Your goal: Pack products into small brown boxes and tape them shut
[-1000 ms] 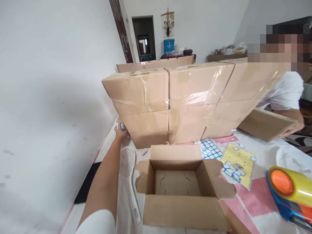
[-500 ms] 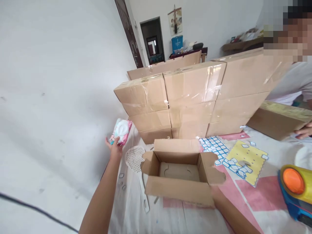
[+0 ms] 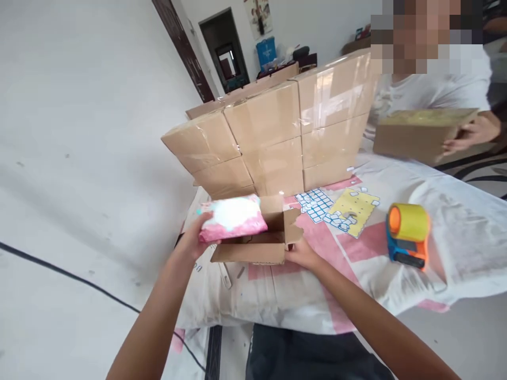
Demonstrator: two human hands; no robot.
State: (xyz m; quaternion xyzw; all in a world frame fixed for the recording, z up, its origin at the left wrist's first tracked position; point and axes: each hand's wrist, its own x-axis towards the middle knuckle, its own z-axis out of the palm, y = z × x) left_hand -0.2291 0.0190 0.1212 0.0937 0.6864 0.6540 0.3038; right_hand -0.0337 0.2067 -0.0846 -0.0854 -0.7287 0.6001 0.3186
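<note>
My left hand point(image 3: 197, 233) is closed on the near end of a pink and white pack of wet wipes point(image 3: 236, 217), which hangs over the left part of an open cardboard box point(image 3: 249, 254). The pack hides much of the box's inside and its left flap. At the box's right front corner, my right hand point(image 3: 303, 254) grips the cardboard, its fingertips partly hidden behind the side. Below the box's front edge pokes out the white handle of a fly swatter point(image 3: 225, 275); its head is covered.
Taped cartons point(image 3: 273, 121) form a wall behind the box. Paper cutouts point(image 3: 352, 211) and a tape dispenser with yellow tape point(image 3: 410, 227) lie on the cloth-covered table point(image 3: 293, 301). Across it, another person holds a brown carton point(image 3: 414, 140). A black cable point(image 3: 79, 279) crosses the left side.
My left hand has brought the wipes from beside the wall rightward over the open box. My right hand stays at the box's corner. The other person's carton has been raised off the table.
</note>
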